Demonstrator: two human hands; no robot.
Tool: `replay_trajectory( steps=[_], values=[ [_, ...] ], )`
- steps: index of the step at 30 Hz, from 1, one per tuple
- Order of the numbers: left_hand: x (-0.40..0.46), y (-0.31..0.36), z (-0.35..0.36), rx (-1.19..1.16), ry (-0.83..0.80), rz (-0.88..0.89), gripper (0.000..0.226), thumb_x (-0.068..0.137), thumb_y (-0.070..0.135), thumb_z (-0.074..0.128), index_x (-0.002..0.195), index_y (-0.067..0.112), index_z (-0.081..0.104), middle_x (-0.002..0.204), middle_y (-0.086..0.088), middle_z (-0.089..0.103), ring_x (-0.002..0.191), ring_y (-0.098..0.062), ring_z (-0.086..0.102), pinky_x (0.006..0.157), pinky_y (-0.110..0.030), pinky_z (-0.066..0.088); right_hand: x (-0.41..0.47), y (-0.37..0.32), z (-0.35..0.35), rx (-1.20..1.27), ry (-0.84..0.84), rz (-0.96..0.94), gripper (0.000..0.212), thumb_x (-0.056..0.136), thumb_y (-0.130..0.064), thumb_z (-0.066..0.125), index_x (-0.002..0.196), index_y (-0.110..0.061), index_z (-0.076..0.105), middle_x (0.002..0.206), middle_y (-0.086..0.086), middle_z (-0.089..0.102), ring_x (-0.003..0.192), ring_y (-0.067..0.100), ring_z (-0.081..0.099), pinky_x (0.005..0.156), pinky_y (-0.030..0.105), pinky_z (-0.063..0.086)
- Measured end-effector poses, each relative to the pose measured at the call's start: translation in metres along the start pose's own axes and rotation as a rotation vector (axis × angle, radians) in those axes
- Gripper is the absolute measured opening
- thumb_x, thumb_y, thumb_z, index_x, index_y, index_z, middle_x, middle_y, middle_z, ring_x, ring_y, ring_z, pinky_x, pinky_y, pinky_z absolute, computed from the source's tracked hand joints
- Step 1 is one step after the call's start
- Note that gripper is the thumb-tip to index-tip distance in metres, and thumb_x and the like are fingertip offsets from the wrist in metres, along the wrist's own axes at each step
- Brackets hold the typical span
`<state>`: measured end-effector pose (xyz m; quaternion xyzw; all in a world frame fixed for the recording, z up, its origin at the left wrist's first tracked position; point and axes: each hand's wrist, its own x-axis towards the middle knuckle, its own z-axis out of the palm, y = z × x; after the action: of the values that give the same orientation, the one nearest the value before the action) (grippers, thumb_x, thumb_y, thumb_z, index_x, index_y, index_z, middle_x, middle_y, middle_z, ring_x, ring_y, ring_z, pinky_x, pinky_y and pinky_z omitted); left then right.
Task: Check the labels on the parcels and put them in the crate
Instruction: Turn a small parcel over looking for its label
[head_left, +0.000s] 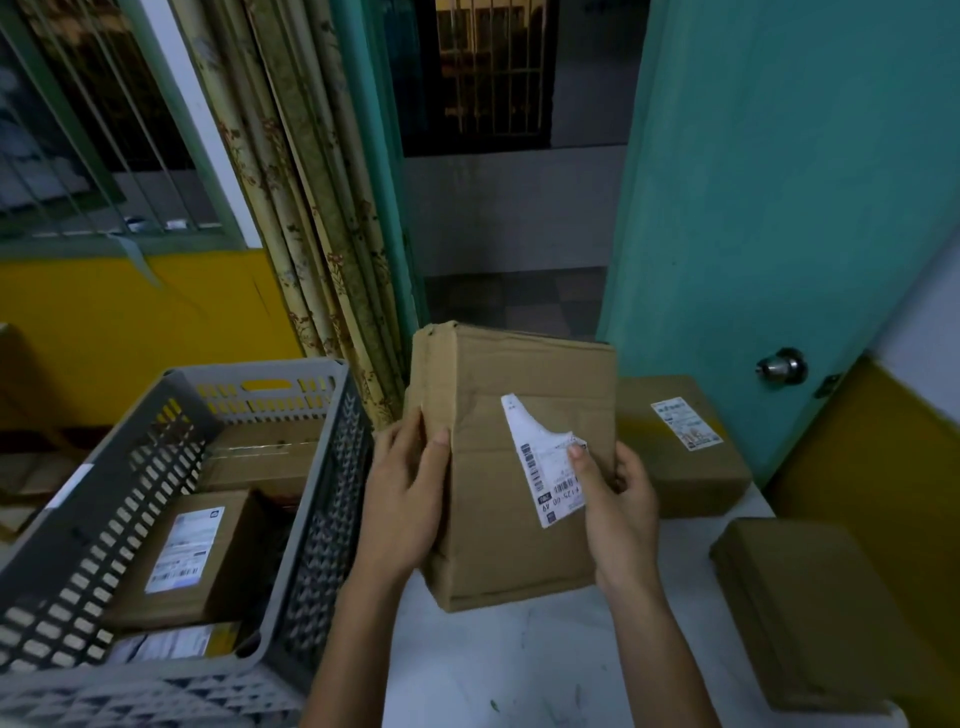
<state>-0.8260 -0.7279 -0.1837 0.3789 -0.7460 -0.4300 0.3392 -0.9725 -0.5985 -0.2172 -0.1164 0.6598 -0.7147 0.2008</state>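
Teal door (779, 208) open at the back right, round metal knob (782, 365) near its lower edge. Grey slotted plastic crate (291, 519) at left, just beside the white table (545, 665); inside, a labelled cardboard parcel (228, 551), another plain one (260, 457) behind it, a third package at the near end only partly seen. Brown cardboard held parcel (498, 519) raised above the table between both hands, tilted, broad face toward the camera. Left hand (402, 499) curled round its left edge, thumb on the front face. Right hand (618, 512) gripping the right edge, thumb pressed on the torn white label (545, 467), whose upper part peels away. Two more parcels on the table at right: one with a label (680, 441) behind, one plain (810, 608) nearer.
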Motion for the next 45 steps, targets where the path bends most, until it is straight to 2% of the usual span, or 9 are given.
replay_trajectory(
  steps=[2,5,11,18,25,30,36,40,45],
  values=[
    [-0.005,0.001,0.002,-0.14,-0.147,0.003,0.093,0.089,0.068,0.06,0.162,0.038,0.012,0.153,0.032,0.033,0.13,0.016,0.042,0.103,-0.009,0.035,-0.001,-0.001,0.002,0.019,0.025,-0.022,0.029,0.093,-0.032,0.073,0.12,-0.029,0.068,0.108,-0.007,0.077,0.096,0.008,0.073,0.089,0.042,0.06],
    [-0.006,-0.006,0.001,-0.226,-0.205,0.028,0.105,0.083,0.055,0.077,0.161,0.043,0.009,0.154,0.024,0.042,0.13,0.009,0.051,0.101,-0.016,0.047,0.001,-0.008,-0.003,-0.016,-0.061,-0.046,0.026,0.093,-0.029,0.073,0.119,-0.03,0.071,0.105,-0.013,0.077,0.098,0.007,0.073,0.091,0.043,0.059],
    [-0.002,-0.012,-0.002,-0.417,-0.074,-0.06,0.091,0.085,0.033,0.077,0.159,0.036,0.025,0.148,0.01,0.054,0.129,-0.005,0.058,0.11,-0.038,0.048,0.002,-0.016,-0.011,-0.007,-0.164,-0.067,0.038,0.081,-0.042,0.081,0.115,-0.055,0.068,0.121,-0.012,0.073,0.114,0.014,0.068,0.098,0.048,0.056],
    [-0.001,-0.012,-0.003,-0.486,0.002,-0.142,0.062,0.083,0.041,0.071,0.14,0.044,0.046,0.132,0.011,0.066,0.118,-0.01,0.066,0.103,-0.043,0.053,-0.008,-0.021,-0.018,0.017,-0.364,-0.155,0.055,0.095,-0.018,0.067,0.141,-0.044,0.051,0.126,-0.024,0.069,0.114,-0.005,0.064,0.082,0.014,0.053],
    [0.0,-0.011,-0.006,-0.508,0.025,-0.145,0.042,0.101,0.021,0.061,0.14,0.031,0.054,0.127,0.01,0.07,0.111,-0.003,0.068,0.097,-0.03,0.053,-0.014,-0.023,-0.01,-0.004,-0.407,-0.173,0.059,0.098,-0.007,0.061,0.143,-0.043,0.045,0.125,-0.034,0.065,0.118,-0.009,0.06,0.086,0.01,0.05],
    [0.001,-0.009,-0.014,-0.557,0.01,-0.192,0.049,0.087,0.036,0.07,0.135,0.033,0.059,0.127,0.007,0.072,0.118,-0.015,0.067,0.107,-0.046,0.05,-0.014,-0.031,-0.015,0.059,-0.406,-0.169,0.05,0.09,-0.039,0.058,0.139,-0.04,0.054,0.128,-0.028,0.066,0.116,-0.007,0.062,0.084,0.012,0.051],
    [0.001,-0.007,-0.015,-0.535,-0.005,-0.161,0.055,0.08,0.045,0.072,0.133,0.04,0.059,0.129,0.008,0.07,0.12,-0.018,0.066,0.109,-0.054,0.047,-0.014,-0.031,-0.014,0.077,-0.408,-0.126,0.048,0.091,-0.035,0.06,0.139,-0.039,0.056,0.125,-0.022,0.07,0.114,-0.001,0.066,0.081,0.014,0.054],
    [0.003,-0.008,-0.017,-0.571,-0.017,-0.168,0.063,0.076,0.047,0.075,0.136,0.035,0.06,0.13,0.002,0.07,0.122,-0.024,0.066,0.109,-0.055,0.046,-0.012,-0.035,-0.017,0.011,-0.344,-0.112,0.034,0.092,-0.061,0.056,0.125,-0.054,0.062,0.131,-0.023,0.066,0.125,0.001,0.059,0.1,0.029,0.049],
    [0.001,-0.01,-0.018,-0.678,-0.064,-0.201,0.052,0.083,0.035,0.067,0.134,0.025,0.063,0.127,-0.005,0.072,0.118,-0.028,0.068,0.1,-0.047,0.052,-0.002,-0.035,-0.025,-0.019,-0.255,0.041,0.081,0.067,-0.074,0.061,0.143,-0.048,0.05,0.147,-0.015,0.053,0.135,0.011,0.049,0.113,0.039,0.038]
  ],
)
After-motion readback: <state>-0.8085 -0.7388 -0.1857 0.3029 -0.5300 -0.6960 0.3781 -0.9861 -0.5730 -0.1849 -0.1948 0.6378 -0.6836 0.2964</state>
